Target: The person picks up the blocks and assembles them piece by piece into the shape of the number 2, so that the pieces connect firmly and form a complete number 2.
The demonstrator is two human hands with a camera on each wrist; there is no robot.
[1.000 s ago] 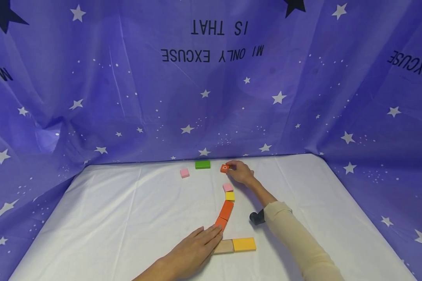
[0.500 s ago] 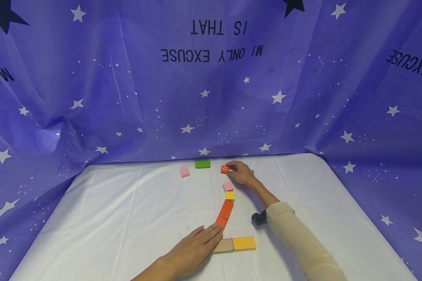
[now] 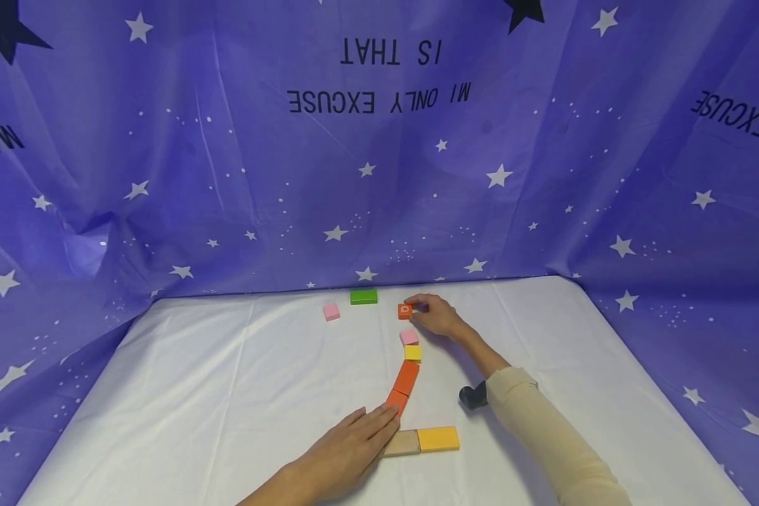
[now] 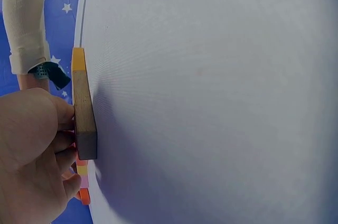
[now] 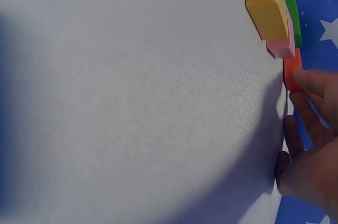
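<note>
The orange block (image 3: pixel 405 311) with a white mark on top sits up at the far side of the white-covered desk (image 3: pixel 228 393), and here's the right hand (image 3: pixel 438 316) on it, grasping it at its right side between thumb and fingers! Just this side of it, a small gap between, comes a pink block (image 3: pixel 409 337), then a yellow block (image 3: pixel 412 353) snug against that, then an upper red block (image 3: pixel 407 378) set at a slant, and a lower red block (image 3: pixel 396 402) end to end with it: a lovely curving line. And look at the left hand (image 3: pixel 351 446), clenching nothing, fingers stretched out and resting over the end of the lower red block and the left part of a wooden block (image 3: pixel 401 443). That wooden block meets an amber block (image 3: pixel 438 439) end to end on its right. Up at the back, left of the orange block, lies a green block (image 3: pixel 363 297), with a second pink block (image 3: pixel 332 312) near it, and behind it all hangs a starry purple curtain (image 3: pixel 278 161).
</note>
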